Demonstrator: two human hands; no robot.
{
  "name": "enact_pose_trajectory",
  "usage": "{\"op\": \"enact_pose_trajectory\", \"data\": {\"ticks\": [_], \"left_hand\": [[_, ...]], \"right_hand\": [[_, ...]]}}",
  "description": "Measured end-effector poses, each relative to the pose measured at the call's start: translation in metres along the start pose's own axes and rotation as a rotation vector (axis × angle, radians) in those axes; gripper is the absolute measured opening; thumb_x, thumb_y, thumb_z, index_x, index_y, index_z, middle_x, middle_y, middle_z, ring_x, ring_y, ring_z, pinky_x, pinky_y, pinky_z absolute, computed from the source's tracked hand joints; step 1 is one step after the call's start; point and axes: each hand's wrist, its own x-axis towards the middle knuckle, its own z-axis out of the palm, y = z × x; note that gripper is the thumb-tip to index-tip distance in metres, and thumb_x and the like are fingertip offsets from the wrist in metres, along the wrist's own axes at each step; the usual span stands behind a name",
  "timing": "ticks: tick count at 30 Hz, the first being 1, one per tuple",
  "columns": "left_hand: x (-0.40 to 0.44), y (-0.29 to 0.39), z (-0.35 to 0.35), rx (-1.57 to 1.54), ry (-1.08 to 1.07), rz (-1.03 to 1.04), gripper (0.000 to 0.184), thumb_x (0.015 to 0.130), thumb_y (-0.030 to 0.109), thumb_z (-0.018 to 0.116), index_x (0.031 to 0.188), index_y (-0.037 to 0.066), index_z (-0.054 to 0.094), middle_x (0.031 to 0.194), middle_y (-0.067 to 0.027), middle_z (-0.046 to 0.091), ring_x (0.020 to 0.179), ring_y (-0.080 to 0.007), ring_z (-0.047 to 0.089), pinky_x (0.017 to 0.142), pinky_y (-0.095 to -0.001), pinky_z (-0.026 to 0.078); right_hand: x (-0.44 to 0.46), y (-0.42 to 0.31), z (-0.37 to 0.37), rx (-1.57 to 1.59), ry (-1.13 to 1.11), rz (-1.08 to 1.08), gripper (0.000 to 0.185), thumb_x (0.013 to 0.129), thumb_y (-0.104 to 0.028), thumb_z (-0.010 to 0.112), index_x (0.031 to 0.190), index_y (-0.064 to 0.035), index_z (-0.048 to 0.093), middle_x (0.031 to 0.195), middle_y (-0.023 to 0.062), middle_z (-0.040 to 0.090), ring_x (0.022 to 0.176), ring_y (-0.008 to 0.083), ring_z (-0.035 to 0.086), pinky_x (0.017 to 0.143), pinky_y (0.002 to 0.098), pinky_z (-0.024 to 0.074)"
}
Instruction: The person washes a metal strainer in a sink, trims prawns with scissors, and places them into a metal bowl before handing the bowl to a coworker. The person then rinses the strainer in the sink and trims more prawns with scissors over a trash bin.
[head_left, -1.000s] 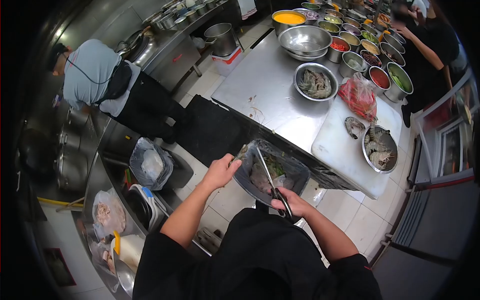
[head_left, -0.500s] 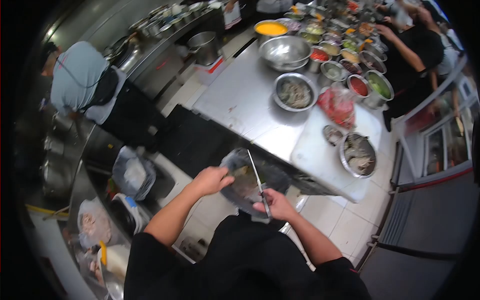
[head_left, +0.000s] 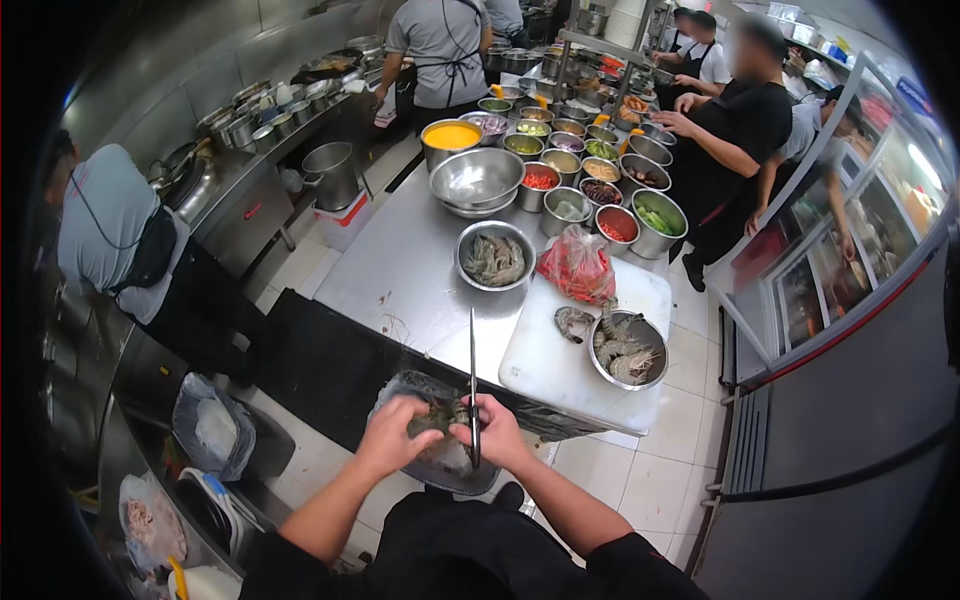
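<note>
My right hand [head_left: 497, 432] is closed around the handle of a knife [head_left: 473, 350], its narrow blade pointing up and away from me. A dark, striped shrimp [head_left: 447, 411] is between my two hands, touching the right fingertips. Curled around its other end is my left hand [head_left: 393, 437], the grip partly hidden. Both hands are above a lined waste bin [head_left: 465, 483] on the floor, by the table edge. On the white cutting board [head_left: 540, 352], a steel bowl [head_left: 655, 372] holds several shrimp, with one shrimp [head_left: 574, 324] lying beside it.
On the steel table [head_left: 380, 285] stand a bowl of grey shrimp [head_left: 495, 262], a red-filled plastic bag [head_left: 578, 266] and several ingredient pots [head_left: 657, 222]. Co-workers stand at left [head_left: 120, 220], behind the table and at right [head_left: 735, 125]. A glass-front fridge [head_left: 830, 260] is at right.
My hands have come together over the bin, with a shrimp now visible between them. The knife has turned more upright. The view has shifted, showing more of the kitchen's far side.
</note>
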Motion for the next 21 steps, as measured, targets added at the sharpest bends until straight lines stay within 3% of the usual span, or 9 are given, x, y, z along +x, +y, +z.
{"op": "enact_pose_trajectory", "data": {"ticks": [1, 2, 4, 7, 10, 14, 18, 19, 21], "left_hand": [[-0.011, -0.006, 0.009, -0.228, -0.213, -0.382, 0.041, 0.078, 0.030, 0.080, 0.104, 0.003, 0.065, 0.104, -0.0093, 0.066, 0.095, -0.0186, 0.065, 0.081, -0.0351, 0.052], [-0.013, -0.007, 0.021, -0.472, -0.356, -0.578, 0.035, 0.090, 0.035, 0.067, 0.105, 0.004, 0.065, 0.105, -0.0073, 0.068, 0.092, -0.0177, 0.064, 0.080, -0.0331, 0.051], [-0.005, -0.003, 0.050, -1.115, -0.273, -1.009, 0.031, 0.100, 0.035, 0.052, 0.103, 0.007, 0.066, 0.095, -0.0005, 0.066, 0.077, -0.0119, 0.061, 0.068, -0.0286, 0.049], [0.009, -0.017, 0.074, -1.404, -0.088, -0.957, 0.033, 0.105, 0.033, 0.040, 0.104, 0.010, 0.064, 0.088, 0.0020, 0.063, 0.069, -0.0084, 0.055, 0.060, -0.0246, 0.045], [0.019, -0.021, 0.075, -1.396, -0.055, -0.898, 0.031, 0.105, 0.031, 0.040, 0.105, 0.008, 0.061, 0.089, 0.0013, 0.061, 0.067, -0.0060, 0.050, 0.056, -0.0243, 0.041], [0.039, -0.025, 0.064, -1.437, 0.041, -0.747, 0.030, 0.105, 0.029, 0.040, 0.108, 0.003, 0.055, 0.100, -0.0095, 0.066, 0.092, -0.0196, 0.064, 0.081, -0.0342, 0.051], [0.076, -0.016, 0.035, -1.391, 0.104, -0.676, 0.033, 0.105, 0.032, 0.039, 0.104, 0.002, 0.052, 0.106, -0.0205, 0.067, 0.101, -0.0264, 0.065, 0.087, -0.0376, 0.050], [0.085, -0.014, 0.027, -1.393, 0.111, -0.674, 0.033, 0.104, 0.033, 0.039, 0.104, 0.002, 0.051, 0.107, -0.0219, 0.067, 0.103, -0.0274, 0.064, 0.089, -0.0383, 0.049], [0.099, -0.009, 0.016, -1.420, 0.115, -0.654, 0.034, 0.104, 0.034, 0.040, 0.104, 0.002, 0.051, 0.110, -0.0242, 0.066, 0.105, -0.0302, 0.064, 0.092, -0.0396, 0.048]], "right_hand": [[0.000, 0.006, 0.001, -0.072, 0.042, -0.036, 0.056, 0.079, -0.011, 0.079, 0.125, -0.0001, 0.049, 0.096, 0.0035, 0.066, 0.085, 0.0062, 0.060, 0.074, 0.0239, 0.0510], [0.000, 0.010, 0.002, -0.148, 0.078, -0.067, 0.057, 0.079, -0.011, 0.079, 0.126, 0.0000, 0.049, 0.096, 0.0036, 0.067, 0.085, 0.0059, 0.060, 0.073, 0.0240, 0.0510], [-0.003, 0.004, 0.008, -0.305, 0.107, -0.127, 0.055, 0.077, -0.012, 0.079, 0.124, -0.0037, 0.052, 0.095, 0.0081, 0.068, 0.083, 0.0134, 0.064, 0.073, 0.0278, 0.0516], [-0.001, -0.003, 0.016, -0.676, 0.190, -0.269, 0.053, 0.072, -0.016, 0.079, 0.120, -0.0100, 0.058, 0.095, 0.0133, 0.067, 0.083, 0.0287, 0.064, 0.076, 0.0371, 0.0521], [0.002, -0.008, 0.019, -0.757, 0.234, -0.269, 0.056, 0.072, -0.020, 0.081, 0.122, -0.0108, 0.058, 0.094, 0.0130, 0.066, 0.083, 0.0303, 0.063, 0.076, 0.0397, 0.0518], [-0.011, -0.034, 0.009, -0.536, 0.287, -0.466, 0.062, 0.073, -0.028, 0.085, 0.124, -0.0091, 0.056, 0.093, 0.0097, 0.067, 0.084, 0.0230, 0.064, 0.075, 0.0356, 0.0519], [-0.033, -0.026, -0.015, 0.091, -0.101, -0.082, 0.057, 0.081, -0.019, 0.078, 0.128, -0.0045, 0.050, 0.088, 0.0049, 0.066, 0.076, 0.0126, 0.061, 0.072, 0.0277, 0.0498], [-0.039, -0.026, -0.021, 0.135, -0.208, -0.117, 0.052, 0.087, -0.013, 0.070, 0.131, -0.0019, 0.045, 0.088, 0.0049, 0.064, 0.078, 0.0133, 0.060, 0.073, 0.0286, 0.0492], [-0.049, -0.027, -0.027, 0.349, -0.377, 0.060, 0.058, 0.090, -0.033, 0.066, 0.133, -0.0032, 0.043, 0.091, 0.0064, 0.065, 0.082, 0.0142, 0.061, 0.074, 0.0288, 0.0478]]}}
